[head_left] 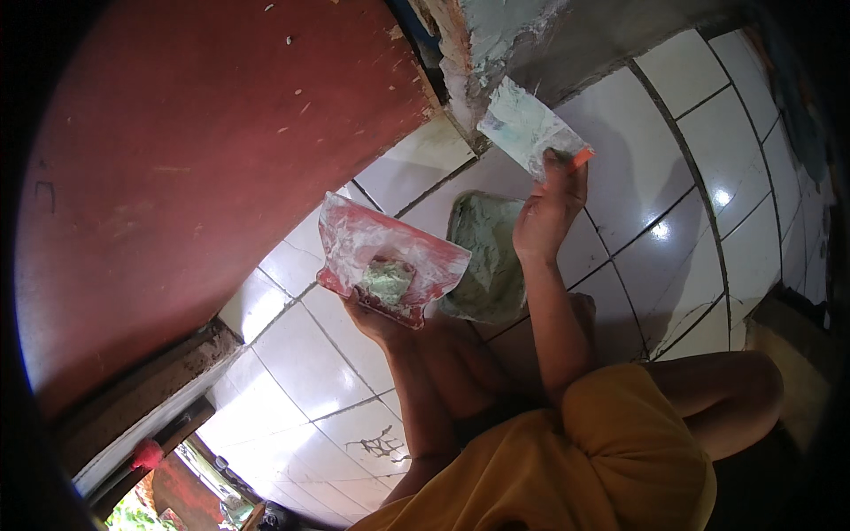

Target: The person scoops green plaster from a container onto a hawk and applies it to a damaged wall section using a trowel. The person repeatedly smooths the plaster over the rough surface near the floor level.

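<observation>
My left hand [374, 320] grips a red, putty-smeared putty spreader [409, 252] from below. On its face sits a lump of pale green putty [387, 281]. Raised in front of the wall corner, my right hand [547, 212] pinches a flat putty scraper [531, 128] by its lower end. Pale putty coats most of this scraper, and a bit of orange shows beside my fingers. Between my two hands, a shallow tray [445, 310] with greenish putty in it rests on the floor, partly covered by the spreader and my right forearm.
A chipped wall edge [469, 53] with patchy plaster rises just beyond the scraper. The large red door panel [221, 150] fills the left. White floor tiles [328, 354] with dark joints lie around my legs; a doorway opens at lower left.
</observation>
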The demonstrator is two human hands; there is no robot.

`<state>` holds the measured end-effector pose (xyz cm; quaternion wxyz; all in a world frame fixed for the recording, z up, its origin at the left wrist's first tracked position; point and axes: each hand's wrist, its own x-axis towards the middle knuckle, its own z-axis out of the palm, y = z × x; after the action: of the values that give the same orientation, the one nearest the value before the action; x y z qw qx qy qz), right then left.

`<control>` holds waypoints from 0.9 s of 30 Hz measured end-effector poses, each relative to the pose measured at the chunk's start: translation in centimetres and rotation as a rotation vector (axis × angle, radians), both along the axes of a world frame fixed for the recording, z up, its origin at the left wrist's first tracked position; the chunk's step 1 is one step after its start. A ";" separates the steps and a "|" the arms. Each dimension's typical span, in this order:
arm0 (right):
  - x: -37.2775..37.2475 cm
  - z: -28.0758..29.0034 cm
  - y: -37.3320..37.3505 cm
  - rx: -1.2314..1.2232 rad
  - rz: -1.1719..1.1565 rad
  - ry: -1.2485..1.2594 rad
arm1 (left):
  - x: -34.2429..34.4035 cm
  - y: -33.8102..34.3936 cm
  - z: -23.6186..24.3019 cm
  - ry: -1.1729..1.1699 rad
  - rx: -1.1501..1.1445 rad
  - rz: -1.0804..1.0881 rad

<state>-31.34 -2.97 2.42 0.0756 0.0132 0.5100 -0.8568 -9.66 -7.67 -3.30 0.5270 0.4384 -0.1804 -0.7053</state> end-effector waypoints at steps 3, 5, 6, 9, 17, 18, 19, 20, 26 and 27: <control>0.8 0.3 -0.7 -0.003 0.023 0.020 | 0.7 -0.1 -0.4 0.000 -0.050 -0.029; 1.5 0.9 -1.1 0.025 0.025 -0.008 | 0.9 -0.3 -0.5 -0.053 -0.096 -0.052; 1.9 1.1 -1.3 0.012 0.025 0.012 | 1.0 -0.3 -0.5 -0.096 -0.120 -0.039; 3.1 1.3 -1.9 0.012 0.024 0.030 | 0.3 -0.2 0.1 -0.179 -0.184 -0.019; 5.6 3.9 -3.4 0.037 0.022 -0.031 | 0.7 -0.2 -0.8 -0.316 -0.339 -0.088; 5.5 3.7 -3.4 0.053 0.033 -0.016 | 0.5 -0.2 -0.7 -0.349 -0.350 -0.089; 5.4 3.6 -3.3 0.066 0.048 -0.003 | 0.6 -0.3 -0.5 -0.384 -0.363 -0.087; 5.3 3.6 -3.2 0.080 0.063 0.011 | 0.7 -0.3 -0.3 -0.419 -0.376 -0.085; 3.2 4.7 -1.5 0.020 0.184 -0.081 | 1.3 -0.1 0.7 -0.464 -0.388 -0.107; 2.8 4.7 -1.1 0.030 0.208 -0.093 | 1.2 0.0 0.9 -0.470 -0.361 -0.095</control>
<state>-28.55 -4.08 7.10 0.1874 0.0010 0.5174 -0.8350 -8.46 -7.62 -2.36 0.5067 0.4800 -0.4400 -0.5651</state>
